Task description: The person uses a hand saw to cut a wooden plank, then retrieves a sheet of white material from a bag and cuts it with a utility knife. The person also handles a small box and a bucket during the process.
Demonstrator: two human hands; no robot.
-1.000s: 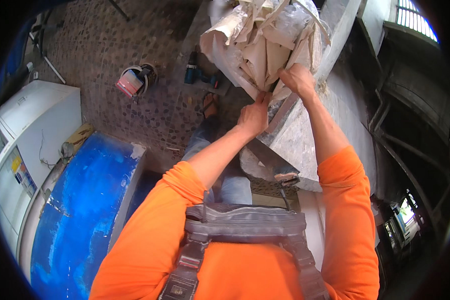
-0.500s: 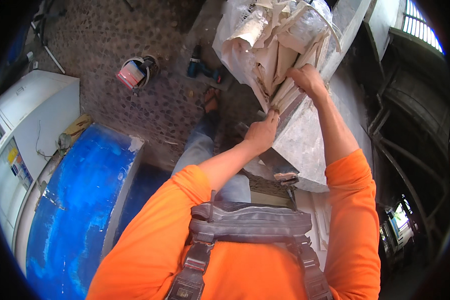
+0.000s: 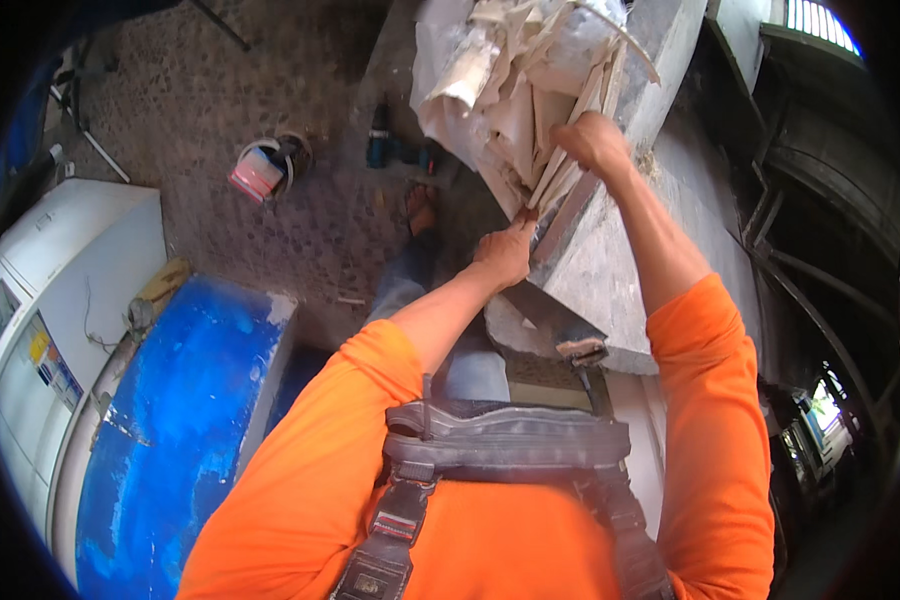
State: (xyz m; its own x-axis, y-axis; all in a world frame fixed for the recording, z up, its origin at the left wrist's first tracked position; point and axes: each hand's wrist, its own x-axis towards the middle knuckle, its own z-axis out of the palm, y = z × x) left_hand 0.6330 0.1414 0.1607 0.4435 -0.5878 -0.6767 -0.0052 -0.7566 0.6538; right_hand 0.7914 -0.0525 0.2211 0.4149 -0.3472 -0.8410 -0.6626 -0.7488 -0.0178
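A heap of broken white boards and torn pale sheets (image 3: 500, 90) rests on top of a grey concrete ledge (image 3: 610, 270). My right hand (image 3: 592, 142) is closed over the edges of several thin boards in that heap. My left hand (image 3: 505, 252) grips the lower ends of the same boards where they meet the ledge's edge. Both arms wear orange sleeves, and a grey harness strap crosses my chest.
A blue-topped cabinet (image 3: 180, 420) stands at lower left beside a white appliance (image 3: 60, 300). On the pebbled floor lie a small bucket (image 3: 265, 165), a dark power drill (image 3: 380, 140) and a trowel-like tool (image 3: 582, 350) by the ledge. Dark metal framing runs along the right.
The view has swung right and down, so the heap sits higher in the picture. My left hand has dropped lower along the boards, and my right hand has stayed closed on them.
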